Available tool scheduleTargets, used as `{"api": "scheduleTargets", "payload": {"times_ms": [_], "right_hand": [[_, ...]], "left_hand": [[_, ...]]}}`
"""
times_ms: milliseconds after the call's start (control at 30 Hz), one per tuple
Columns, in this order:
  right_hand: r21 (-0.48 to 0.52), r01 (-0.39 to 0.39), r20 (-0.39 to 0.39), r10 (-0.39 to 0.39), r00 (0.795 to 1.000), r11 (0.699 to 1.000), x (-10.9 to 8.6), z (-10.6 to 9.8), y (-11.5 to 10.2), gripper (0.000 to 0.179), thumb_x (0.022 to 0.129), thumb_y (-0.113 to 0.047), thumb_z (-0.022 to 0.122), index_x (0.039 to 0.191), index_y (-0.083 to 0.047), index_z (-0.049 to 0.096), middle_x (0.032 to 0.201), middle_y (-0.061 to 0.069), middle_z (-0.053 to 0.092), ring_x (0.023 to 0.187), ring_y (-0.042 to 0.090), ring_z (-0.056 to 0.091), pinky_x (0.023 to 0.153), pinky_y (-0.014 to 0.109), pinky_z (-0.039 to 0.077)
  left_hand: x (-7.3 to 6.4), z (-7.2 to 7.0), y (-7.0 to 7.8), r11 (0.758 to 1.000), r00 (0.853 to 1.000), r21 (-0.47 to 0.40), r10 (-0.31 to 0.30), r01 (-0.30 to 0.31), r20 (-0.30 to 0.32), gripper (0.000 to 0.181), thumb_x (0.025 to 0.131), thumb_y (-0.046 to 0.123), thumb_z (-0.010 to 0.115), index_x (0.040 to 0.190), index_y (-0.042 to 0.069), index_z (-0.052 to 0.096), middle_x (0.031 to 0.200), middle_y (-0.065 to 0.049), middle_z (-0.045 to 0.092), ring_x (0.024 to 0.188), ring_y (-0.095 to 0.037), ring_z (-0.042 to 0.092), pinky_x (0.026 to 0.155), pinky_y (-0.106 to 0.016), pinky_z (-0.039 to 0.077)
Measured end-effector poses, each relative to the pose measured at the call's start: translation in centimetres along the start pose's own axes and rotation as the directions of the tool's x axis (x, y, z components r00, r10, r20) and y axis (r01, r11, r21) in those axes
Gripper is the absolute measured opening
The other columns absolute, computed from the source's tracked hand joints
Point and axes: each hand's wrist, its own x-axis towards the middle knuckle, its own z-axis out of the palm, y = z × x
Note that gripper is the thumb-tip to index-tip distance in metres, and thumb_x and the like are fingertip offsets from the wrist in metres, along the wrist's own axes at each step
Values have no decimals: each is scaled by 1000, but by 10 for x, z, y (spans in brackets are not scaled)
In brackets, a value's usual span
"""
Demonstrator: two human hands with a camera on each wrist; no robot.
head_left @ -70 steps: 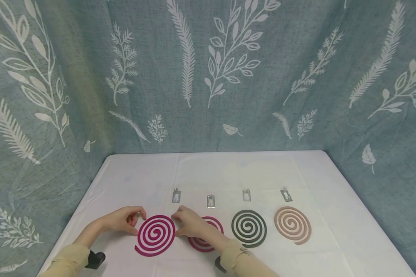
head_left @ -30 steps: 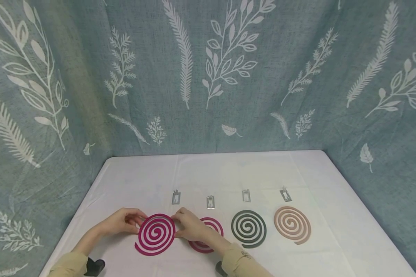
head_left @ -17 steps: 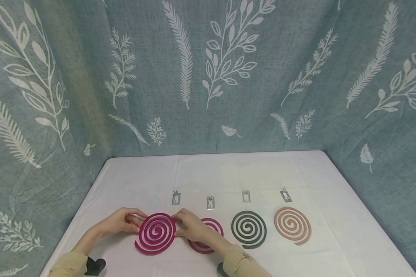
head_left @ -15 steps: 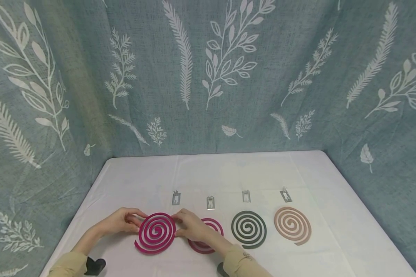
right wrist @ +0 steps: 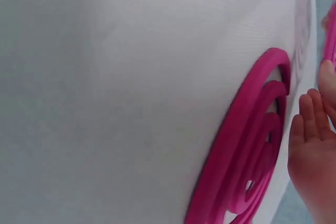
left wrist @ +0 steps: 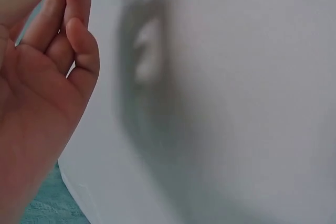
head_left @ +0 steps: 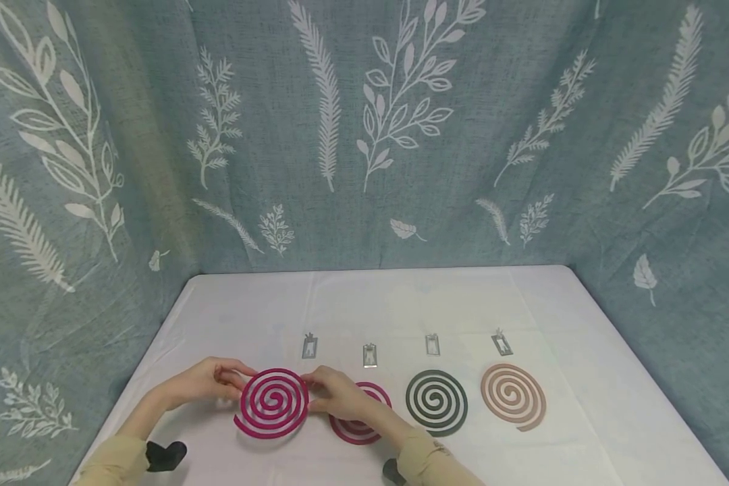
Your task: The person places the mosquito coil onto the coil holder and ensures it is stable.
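Observation:
A pink mosquito coil (head_left: 273,399) is held up, slightly tilted, between both hands just above the table; its shadow falls on the cloth below. My left hand (head_left: 209,382) grips its left edge with thumb and fingers, while my right hand (head_left: 338,395) pinches the right edge. In the left wrist view the left hand (left wrist: 47,82) shows its palm and bent fingers, the coil out of sight. A second pink mosquito coil (right wrist: 223,150) lies flat under the right forearm, partly hidden in the head view. The right wrist view catches the held coil's edge and the right hand (right wrist: 314,166).
A dark green coil (head_left: 435,398) and a tan coil (head_left: 510,393) lie to the right on the white-clothed table (head_left: 401,297). Behind the coils, several small metal coil stands (head_left: 304,347) form a row. A patterned blue-grey curtain (head_left: 431,223) surrounds the table.
My left fingers have closed on the coil's left edge. Both hands have raised the pink coil slightly off the cloth, and it now sits a little higher in view. The other coils stay put.

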Motion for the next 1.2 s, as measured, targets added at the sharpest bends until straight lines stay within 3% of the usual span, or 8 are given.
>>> {"api": "scheduleTargets", "payload": {"times_ms": [133, 333, 533, 700, 867, 1000, 1100, 1200], "right_hand": [[113, -19, -43, 24, 999, 993, 0, -2, -2, 43, 86, -13, 68, 128, -7, 58, 105, 2, 62, 94, 4, 57, 87, 15, 48], [187, -65, -46, 74, 996, 980, 2, -6, -4, 41, 86, -10, 69, 125, -5, 60, 92, -1, 59, 80, -2, 49, 76, 11, 47], [311, -39, 10, 38, 999, 949, 2, -16, -6, 42, 87, -9, 67, 127, -3, 58, 97, 6, 63, 84, 0, 53, 78, 12, 47], [387, -52, 63, 30, 998, 921, 2, -28, -9, 49, 86, -13, 69, 133, -9, 55, 104, 4, 64, 89, 0, 55, 81, 14, 48], [498, -108, 108, 62, 992, 861, 1, -34, -12, 55, 83, -8, 71, 135, -10, 53, 100, 2, 64, 88, 3, 57, 78, 15, 50], [555, -131, 102, 89, 991, 821, 0, -36, -14, 56, 82, -4, 71, 134, -9, 53, 97, 1, 64, 88, 5, 57, 77, 14, 50], [572, -124, 81, 94, 992, 811, -1, -38, -15, 54, 83, -3, 70, 134, -10, 54, 100, 3, 64, 88, 5, 57, 78, 15, 50], [585, -108, 59, 91, 994, 804, -1, -41, -17, 53, 85, -4, 68, 135, -11, 53, 106, 6, 64, 90, 6, 57, 80, 16, 50]], "left_hand": [[1, -1, 7, 1000, 1000, -23, -9, 9, 1, 43, 90, 11, 63, 124, -12, 51, 100, -5, 72, 86, -8, 67, 75, -24, 53], [4, 1, 10, 998, 1000, -65, -17, 18, 4, 43, 91, 11, 62, 124, -13, 50, 100, -2, 73, 88, -7, 66, 77, -24, 53], [1, -1, 7, 993, 1000, -116, 7, -6, 3, 43, 93, 10, 58, 128, -13, 47, 101, 3, 72, 93, -7, 66, 82, -21, 52], [0, -5, 7, 986, 999, -164, 41, -42, -9, 41, 94, 6, 54, 129, -13, 46, 106, 6, 71, 98, -7, 66, 86, -21, 52], [-1, -6, 11, 970, 995, -222, 96, -94, -5, 35, 96, 4, 51, 129, -7, 52, 109, 9, 69, 101, -5, 65, 88, -20, 52], [-1, -4, 15, 967, 994, -233, 104, -106, -18, 34, 96, 4, 50, 129, -5, 52, 111, 9, 69, 102, -5, 64, 89, -20, 51], [0, -4, 17, 969, 995, -226, 97, -103, -38, 38, 96, 5, 50, 131, -10, 46, 111, 10, 68, 102, -6, 64, 89, -19, 51], [0, -3, 19, 970, 994, -222, 91, -103, -64, 38, 96, 6, 51, 131, -8, 47, 111, 11, 67, 102, -5, 63, 89, -18, 50]]}}
